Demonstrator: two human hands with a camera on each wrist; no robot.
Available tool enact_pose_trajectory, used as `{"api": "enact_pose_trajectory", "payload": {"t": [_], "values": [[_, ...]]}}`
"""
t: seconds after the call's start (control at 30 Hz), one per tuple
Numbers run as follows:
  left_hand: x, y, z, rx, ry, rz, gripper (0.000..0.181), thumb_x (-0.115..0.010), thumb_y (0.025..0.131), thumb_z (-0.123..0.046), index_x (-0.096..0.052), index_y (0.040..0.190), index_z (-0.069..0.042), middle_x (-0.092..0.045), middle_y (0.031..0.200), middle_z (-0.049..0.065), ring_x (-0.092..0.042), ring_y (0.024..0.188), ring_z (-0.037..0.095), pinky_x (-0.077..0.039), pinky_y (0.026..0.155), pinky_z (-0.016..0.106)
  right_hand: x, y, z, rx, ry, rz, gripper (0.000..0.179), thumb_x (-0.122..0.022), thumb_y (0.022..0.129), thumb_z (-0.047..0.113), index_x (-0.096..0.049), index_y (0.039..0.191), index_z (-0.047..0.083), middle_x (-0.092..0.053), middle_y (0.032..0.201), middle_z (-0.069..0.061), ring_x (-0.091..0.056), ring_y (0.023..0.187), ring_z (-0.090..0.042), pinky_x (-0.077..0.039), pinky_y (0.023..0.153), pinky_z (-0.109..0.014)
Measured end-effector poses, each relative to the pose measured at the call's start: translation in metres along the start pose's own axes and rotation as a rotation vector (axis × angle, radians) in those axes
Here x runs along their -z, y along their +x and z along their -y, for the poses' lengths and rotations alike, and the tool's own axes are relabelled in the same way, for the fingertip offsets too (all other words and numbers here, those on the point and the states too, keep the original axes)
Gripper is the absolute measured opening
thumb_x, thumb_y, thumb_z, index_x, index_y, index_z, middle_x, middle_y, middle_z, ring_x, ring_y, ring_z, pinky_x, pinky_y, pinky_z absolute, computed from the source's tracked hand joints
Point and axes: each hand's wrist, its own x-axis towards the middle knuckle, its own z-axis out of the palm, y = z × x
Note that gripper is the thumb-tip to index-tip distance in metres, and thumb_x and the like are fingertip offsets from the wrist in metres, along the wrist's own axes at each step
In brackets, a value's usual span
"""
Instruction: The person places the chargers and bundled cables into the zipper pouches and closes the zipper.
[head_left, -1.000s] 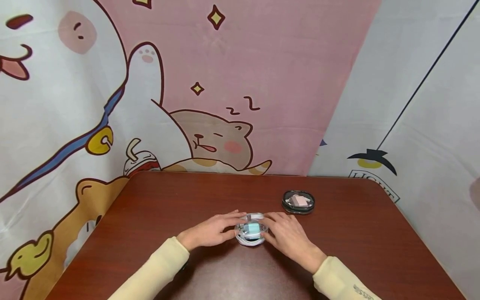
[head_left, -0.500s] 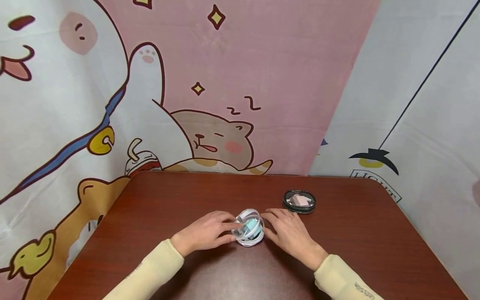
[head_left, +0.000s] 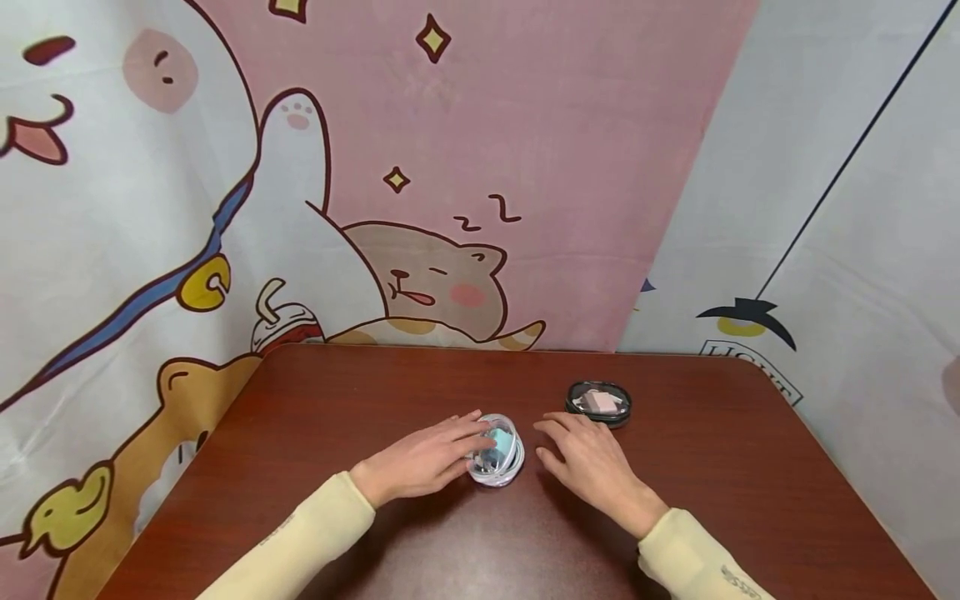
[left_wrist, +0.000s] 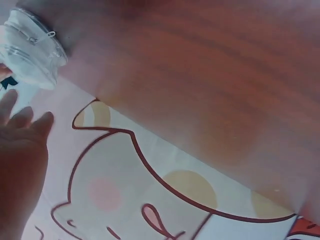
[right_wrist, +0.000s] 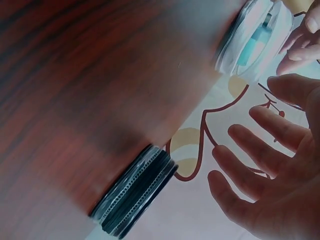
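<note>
On the worktop (head_left: 375,396), the clear case (head_left: 501,460) with a light-blue block (right_wrist: 252,47) inside is touched by the left hand (head_left: 422,457), its grip uncurled. At two o'clock, pink contents (head_left: 600,402) are enclosed in the dark-rimmed case (right_wrist: 135,195); nothing is held by the right hand (head_left: 596,468), its grip loosely spread.

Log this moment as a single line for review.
left hand: fingers touching clear case | right hand: fingers spread, touching neither case | clear case: teal item inside | black-rimmed case: on table
</note>
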Motion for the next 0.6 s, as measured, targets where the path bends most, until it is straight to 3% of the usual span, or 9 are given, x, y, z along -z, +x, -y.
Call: {"api": "enact_pose_trajectory", "payload": {"t": [0.07, 0.17, 0.33, 0.47, 0.6], "values": [[0.0, 0.008, 0.0, -0.016, -0.017, 0.058, 0.039, -0.053, 0.109, -0.021, -0.057, 0.147, -0.012, -0.044, 0.161, 0.007, -0.031, 0.153, 0.028, -0.032, 0.12, 0.049, 0.0, -0.001, -0.002, -0.004, -0.005, -0.004, 0.034, -0.081, 0.089, 0.026, -0.075, 0.119, 0.012, -0.069, 0.124, -0.01, -0.065, 0.115, -0.034, -0.053, 0.089, -0.057], [-0.001, 0.019, 0.0, -0.038, -0.014, 0.115, 0.037, -0.051, 0.11, -0.022, -0.059, 0.145, -0.013, -0.044, 0.161, 0.005, -0.033, 0.152, 0.026, -0.031, 0.121, 0.043, 0.001, -0.003, -0.003, -0.008, -0.006, -0.012, 0.033, -0.081, 0.089, 0.025, -0.075, 0.119, 0.012, -0.07, 0.124, -0.01, -0.066, 0.113, -0.035, -0.053, 0.088, -0.057], [0.0, 0.027, 0.001, 0.011, 0.035, 0.167, 0.039, -0.052, 0.109, -0.023, -0.059, 0.147, -0.019, -0.045, 0.161, 0.003, -0.037, 0.15, 0.021, -0.036, 0.118, 0.035, 0.003, -0.003, -0.005, -0.008, -0.012, -0.015, 0.032, -0.08, 0.09, 0.024, -0.075, 0.118, 0.011, -0.07, 0.123, -0.011, -0.066, 0.113, -0.034, -0.053, 0.086, -0.057], [-0.001, 0.028, 0.002, 0.043, 0.132, 0.151, 0.046, -0.059, 0.106, -0.019, -0.054, 0.152, -0.02, -0.048, 0.158, 0.004, -0.043, 0.146, 0.023, -0.046, 0.11, 0.038, 0.004, -0.004, -0.007, -0.01, -0.023, -0.02, 0.032, -0.08, 0.089, 0.024, -0.075, 0.118, 0.011, -0.07, 0.123, -0.011, -0.066, 0.113, -0.034, -0.053, 0.087, -0.058], [0.0, 0.026, 0.003, 0.085, 0.18, 0.096, 0.047, -0.062, 0.105, -0.019, -0.053, 0.151, -0.016, -0.053, 0.153, 0.006, -0.056, 0.133, 0.025, -0.051, 0.103, 0.042, 0.005, -0.005, -0.008, -0.012, -0.022, -0.022, 0.032, -0.08, 0.089, 0.024, -0.075, 0.118, 0.01, -0.07, 0.123, -0.011, -0.066, 0.113, -0.035, -0.053, 0.087, -0.058]]}}
